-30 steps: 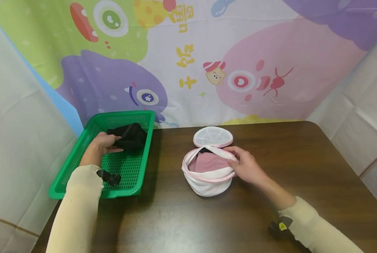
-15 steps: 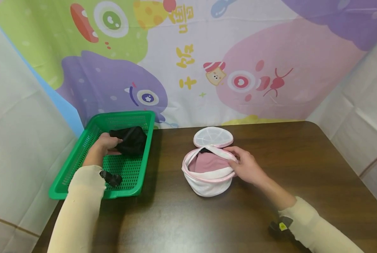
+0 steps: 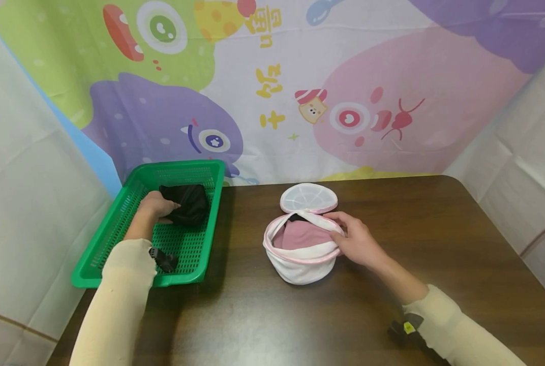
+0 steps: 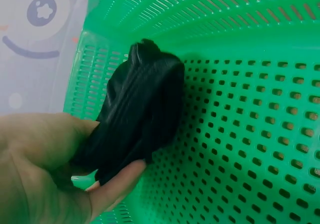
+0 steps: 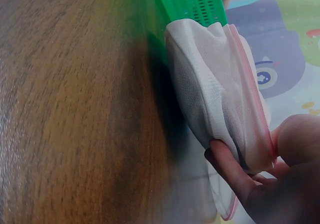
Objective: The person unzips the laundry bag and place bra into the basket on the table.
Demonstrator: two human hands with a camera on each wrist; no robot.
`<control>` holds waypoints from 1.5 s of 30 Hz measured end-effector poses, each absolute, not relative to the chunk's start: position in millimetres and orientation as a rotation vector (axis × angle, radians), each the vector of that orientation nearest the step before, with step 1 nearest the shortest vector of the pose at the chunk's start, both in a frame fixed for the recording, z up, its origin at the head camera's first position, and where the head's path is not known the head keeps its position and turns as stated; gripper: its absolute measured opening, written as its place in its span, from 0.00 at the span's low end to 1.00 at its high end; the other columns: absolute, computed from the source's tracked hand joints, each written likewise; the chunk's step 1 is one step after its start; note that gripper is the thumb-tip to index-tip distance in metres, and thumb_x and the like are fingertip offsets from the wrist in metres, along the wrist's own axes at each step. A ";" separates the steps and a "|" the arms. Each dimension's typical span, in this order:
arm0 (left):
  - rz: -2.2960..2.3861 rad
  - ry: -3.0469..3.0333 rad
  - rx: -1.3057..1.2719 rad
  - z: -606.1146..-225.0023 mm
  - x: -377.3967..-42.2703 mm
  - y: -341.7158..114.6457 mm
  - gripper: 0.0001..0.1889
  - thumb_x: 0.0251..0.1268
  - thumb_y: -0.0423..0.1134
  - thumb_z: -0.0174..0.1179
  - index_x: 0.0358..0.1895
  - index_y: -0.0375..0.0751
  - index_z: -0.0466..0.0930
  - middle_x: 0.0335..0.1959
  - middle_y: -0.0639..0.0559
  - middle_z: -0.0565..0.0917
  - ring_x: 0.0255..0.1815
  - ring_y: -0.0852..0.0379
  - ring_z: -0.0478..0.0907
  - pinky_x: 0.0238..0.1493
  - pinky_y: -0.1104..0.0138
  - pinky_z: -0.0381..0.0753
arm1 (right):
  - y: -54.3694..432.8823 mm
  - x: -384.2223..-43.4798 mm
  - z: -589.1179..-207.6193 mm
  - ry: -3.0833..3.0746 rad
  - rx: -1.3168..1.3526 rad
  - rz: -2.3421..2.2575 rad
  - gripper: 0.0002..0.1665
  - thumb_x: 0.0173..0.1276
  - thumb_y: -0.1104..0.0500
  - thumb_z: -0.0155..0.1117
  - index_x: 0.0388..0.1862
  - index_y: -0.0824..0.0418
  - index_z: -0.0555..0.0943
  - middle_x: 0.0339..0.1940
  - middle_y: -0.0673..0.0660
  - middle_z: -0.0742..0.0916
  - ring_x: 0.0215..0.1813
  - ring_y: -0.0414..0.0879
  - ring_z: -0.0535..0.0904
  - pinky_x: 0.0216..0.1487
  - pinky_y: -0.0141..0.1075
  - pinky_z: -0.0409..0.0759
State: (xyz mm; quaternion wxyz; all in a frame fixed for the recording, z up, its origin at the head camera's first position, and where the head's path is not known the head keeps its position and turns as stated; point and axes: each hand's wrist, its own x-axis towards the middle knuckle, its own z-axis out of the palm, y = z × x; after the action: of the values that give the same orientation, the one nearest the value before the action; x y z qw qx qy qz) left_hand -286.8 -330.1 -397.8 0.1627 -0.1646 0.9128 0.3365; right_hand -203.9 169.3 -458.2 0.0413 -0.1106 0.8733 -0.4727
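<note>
In the head view my left hand (image 3: 157, 206) reaches into the green plastic basket (image 3: 181, 279) on the left. Its thumb and fingers pinch a folded black cloth (image 3: 190, 206), and the left wrist view shows the cloth (image 4: 142, 98) between them, near one basket wall. To the right, a round white mesh laundry bag (image 3: 300, 272) with pink trim stands unzipped. Inside it lies a pink cloth (image 3: 306, 236), with a bit of something black behind. My right hand (image 3: 357, 241) pinches the bag's right rim, thumb and fingers on either side of the mesh.
The bag's mesh lid (image 3: 308, 197) is folded back toward the printed curtain (image 3: 272, 147) behind the dark wooden table (image 3: 254, 325). Pale panels stand at both sides. Each wrist carries a small black camera.
My left hand has shifted slightly right inside the basket, and the black cloth has settled a little lower. The right hand and the laundry bag stay where they were.
</note>
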 end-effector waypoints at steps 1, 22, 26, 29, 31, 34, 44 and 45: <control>0.969 2.591 -0.461 -396.6 -286.6 -329.6 0.37 0.90 0.40 0.52 0.84 0.12 0.52 0.79 0.12 0.65 0.23 0.61 0.86 0.44 0.60 0.96 | 169.4 -204.0 -458.2 2.675 -0.339 -1.444 0.26 0.80 0.69 0.64 0.75 0.66 0.81 0.62 0.70 0.87 0.38 0.49 0.79 0.31 0.32 0.80; 1.033 2.556 -0.424 -399.3 -287.2 -327.9 0.42 0.89 0.34 0.51 0.89 0.18 0.36 0.89 0.13 0.41 0.63 0.33 0.88 0.64 0.52 0.93 | 168.2 -204.1 -458.0 2.691 -0.342 -1.419 0.26 0.81 0.68 0.65 0.75 0.65 0.81 0.66 0.69 0.87 0.54 0.58 0.82 0.38 0.32 0.78; 1.060 2.554 -0.462 -398.3 -289.1 -330.3 0.45 0.89 0.36 0.50 0.91 0.24 0.29 0.87 0.14 0.17 0.81 0.30 0.75 0.63 0.52 0.94 | 168.2 -204.4 -458.4 2.680 -0.340 -1.425 0.26 0.81 0.68 0.64 0.75 0.65 0.80 0.65 0.70 0.87 0.49 0.55 0.82 0.34 0.32 0.79; 1.122 2.513 -0.484 -399.0 -290.3 -332.0 0.45 0.89 0.37 0.46 0.91 0.28 0.27 0.85 0.19 0.08 0.95 0.23 0.30 0.73 0.47 0.88 | 168.1 -204.4 -458.6 2.676 -0.339 -1.430 0.26 0.81 0.68 0.64 0.75 0.65 0.80 0.64 0.70 0.86 0.47 0.54 0.81 0.33 0.32 0.79; 1.152 2.487 -0.486 -399.4 -290.9 -332.6 0.44 0.90 0.38 0.44 0.91 0.29 0.25 0.84 0.21 0.06 0.92 0.23 0.13 0.79 0.44 0.83 | 168.1 -204.5 -458.5 2.672 -0.338 -1.433 0.26 0.81 0.69 0.64 0.75 0.66 0.80 0.64 0.70 0.86 0.47 0.54 0.81 0.33 0.32 0.79; 1.146 2.473 -0.473 -399.9 -292.7 -332.5 0.44 0.90 0.39 0.43 0.91 0.27 0.25 0.86 0.22 0.08 0.92 0.23 0.13 0.82 0.42 0.79 | 168.2 -204.8 -458.2 2.667 -0.337 -1.434 0.26 0.81 0.69 0.64 0.76 0.66 0.80 0.65 0.70 0.86 0.48 0.54 0.81 0.33 0.32 0.79; 1.081 2.427 -0.361 -393.9 -292.4 -328.6 0.44 0.93 0.44 0.42 0.89 0.21 0.26 0.92 0.20 0.33 0.94 0.22 0.43 0.89 0.36 0.68 | 166.7 -206.1 -458.5 2.661 -0.328 -1.419 0.27 0.82 0.68 0.64 0.77 0.66 0.79 0.70 0.70 0.86 0.55 0.57 0.82 0.38 0.31 0.79; 1.072 2.431 -0.349 -393.0 -292.2 -328.0 0.44 0.93 0.44 0.42 0.89 0.21 0.25 0.92 0.20 0.32 0.94 0.22 0.43 0.89 0.36 0.67 | 166.8 -206.1 -458.6 2.660 -0.326 -1.422 0.27 0.82 0.68 0.64 0.77 0.66 0.79 0.70 0.70 0.86 0.54 0.57 0.82 0.38 0.31 0.79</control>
State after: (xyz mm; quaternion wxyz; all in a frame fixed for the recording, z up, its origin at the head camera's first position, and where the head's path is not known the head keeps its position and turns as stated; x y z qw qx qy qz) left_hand -292.2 -328.0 -393.0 0.2289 -0.1266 0.8831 0.3895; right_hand -206.1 166.8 -458.6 0.0539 -0.1074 0.8755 -0.4681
